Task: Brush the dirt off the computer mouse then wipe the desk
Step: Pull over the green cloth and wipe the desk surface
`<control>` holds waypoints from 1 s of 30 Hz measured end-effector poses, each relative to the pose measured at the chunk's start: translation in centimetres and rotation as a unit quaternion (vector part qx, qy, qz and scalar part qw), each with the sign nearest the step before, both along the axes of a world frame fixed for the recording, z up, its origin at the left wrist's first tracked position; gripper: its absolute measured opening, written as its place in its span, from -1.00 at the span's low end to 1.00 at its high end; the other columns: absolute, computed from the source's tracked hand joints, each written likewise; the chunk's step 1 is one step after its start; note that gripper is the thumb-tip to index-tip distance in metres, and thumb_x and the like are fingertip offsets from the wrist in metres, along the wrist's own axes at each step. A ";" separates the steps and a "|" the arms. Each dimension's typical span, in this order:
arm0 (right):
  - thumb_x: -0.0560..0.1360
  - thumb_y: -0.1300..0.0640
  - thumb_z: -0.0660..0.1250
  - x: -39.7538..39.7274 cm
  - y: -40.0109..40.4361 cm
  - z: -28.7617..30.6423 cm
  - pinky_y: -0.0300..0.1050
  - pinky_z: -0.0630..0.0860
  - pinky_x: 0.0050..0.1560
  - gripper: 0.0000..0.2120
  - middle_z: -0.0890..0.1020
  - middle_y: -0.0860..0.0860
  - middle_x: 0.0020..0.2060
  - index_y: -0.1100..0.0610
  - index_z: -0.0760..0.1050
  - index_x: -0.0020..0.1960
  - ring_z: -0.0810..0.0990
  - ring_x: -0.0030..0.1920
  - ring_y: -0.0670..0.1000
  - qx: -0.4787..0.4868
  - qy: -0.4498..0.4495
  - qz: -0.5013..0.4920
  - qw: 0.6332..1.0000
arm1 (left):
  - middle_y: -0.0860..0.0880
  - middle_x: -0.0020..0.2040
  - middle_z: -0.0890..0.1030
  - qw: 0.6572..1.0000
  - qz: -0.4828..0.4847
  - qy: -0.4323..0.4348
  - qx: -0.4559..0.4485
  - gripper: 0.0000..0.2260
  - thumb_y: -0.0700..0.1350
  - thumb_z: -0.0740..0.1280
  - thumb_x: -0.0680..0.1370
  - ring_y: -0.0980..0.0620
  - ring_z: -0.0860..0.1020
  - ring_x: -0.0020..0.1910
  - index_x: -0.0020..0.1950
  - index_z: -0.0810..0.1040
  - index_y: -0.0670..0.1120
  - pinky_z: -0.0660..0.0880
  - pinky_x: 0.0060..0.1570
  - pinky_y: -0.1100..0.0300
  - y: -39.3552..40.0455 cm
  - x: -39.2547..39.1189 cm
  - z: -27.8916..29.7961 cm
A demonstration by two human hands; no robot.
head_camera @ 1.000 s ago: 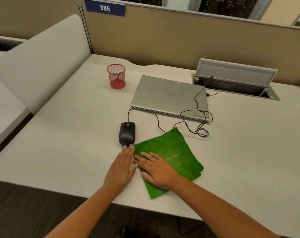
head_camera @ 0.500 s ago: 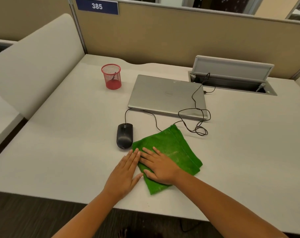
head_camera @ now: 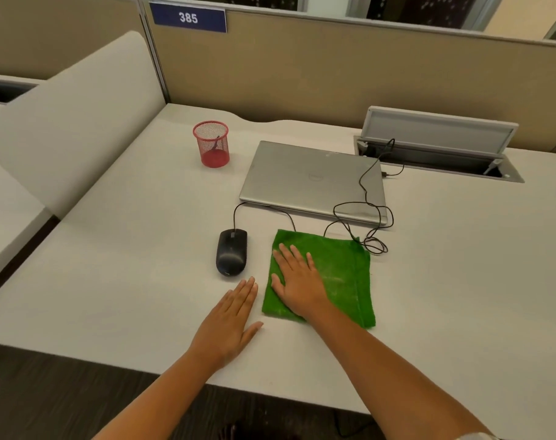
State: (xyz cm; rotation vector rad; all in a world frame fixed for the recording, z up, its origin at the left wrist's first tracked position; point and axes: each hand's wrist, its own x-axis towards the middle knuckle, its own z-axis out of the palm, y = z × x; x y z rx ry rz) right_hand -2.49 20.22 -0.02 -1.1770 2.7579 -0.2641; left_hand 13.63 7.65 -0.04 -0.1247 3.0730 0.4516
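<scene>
mouse [head_camera: 232, 252]: i see it on the desk [head_camera: 118, 265], long axis running near to far, cable end aimed at the laptop [head_camera: 311, 179]
cloth [head_camera: 340, 281]: green, folded flat, just right of the mouse
right hand [head_camera: 297, 281]: fingers straight, pressing the cloth
left hand [head_camera: 229, 322]: flat on the desk, released

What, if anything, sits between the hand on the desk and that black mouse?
Nothing visible. The left hand lies flat on the bare desk, its fingertips just short of the mouse. The green cloth under the right hand lies off to the side.
</scene>
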 end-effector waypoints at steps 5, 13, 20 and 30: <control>0.57 -0.13 -0.11 -1.4 2.0 -0.1 0.07 -0.23 0.44 -0.45 -0.04 -0.02 0.52 0.02 -0.10 0.50 -0.16 0.50 0.00 -0.001 -0.013 -0.050 0.999 | 0.01 0.44 -0.36 1.000 -0.002 -0.014 -0.006 -0.43 0.23 -0.32 0.52 0.10 -0.32 0.43 0.43 -0.32 -0.04 -0.37 0.35 0.27 0.0 0.0 0.1; 0.58 -0.13 -0.11 -3.6 8.3 -0.2 0.06 -0.22 0.45 -0.45 -0.07 -0.02 0.52 0.02 -0.13 0.50 -0.17 0.50 0.00 0.016 -0.001 -0.108 0.994 | 0.00 0.39 -0.45 0.998 -0.012 -0.048 -0.029 -0.34 0.27 -0.54 0.38 0.10 -0.42 0.38 0.38 -0.44 -0.06 -0.47 0.27 0.36 0.5 -0.7 0.2; 0.58 -0.12 -0.08 -4.4 13.9 -0.2 0.05 -0.23 0.44 -0.46 -0.03 -0.02 0.52 0.02 -0.08 0.50 -0.14 0.50 0.00 0.014 0.007 -0.125 0.992 | -0.02 0.44 -0.36 0.998 -0.014 -0.042 -0.040 -0.31 0.28 -0.52 0.40 0.06 -0.37 0.41 0.42 -0.37 -0.09 -0.38 0.34 0.25 3.0 -3.4 -0.1; 0.60 -0.05 -0.02 -6.4 26.7 0.4 -0.03 -0.22 0.46 -0.50 -0.01 -0.07 0.51 -0.02 -0.05 0.50 -0.16 0.48 -0.08 0.034 0.019 -0.073 0.997 | -0.01 0.43 -0.34 0.998 -0.021 -0.027 -0.055 -0.23 0.30 -0.62 0.31 0.05 -0.33 0.42 0.41 -0.37 -0.09 -0.37 0.34 0.24 7.2 -7.7 -0.6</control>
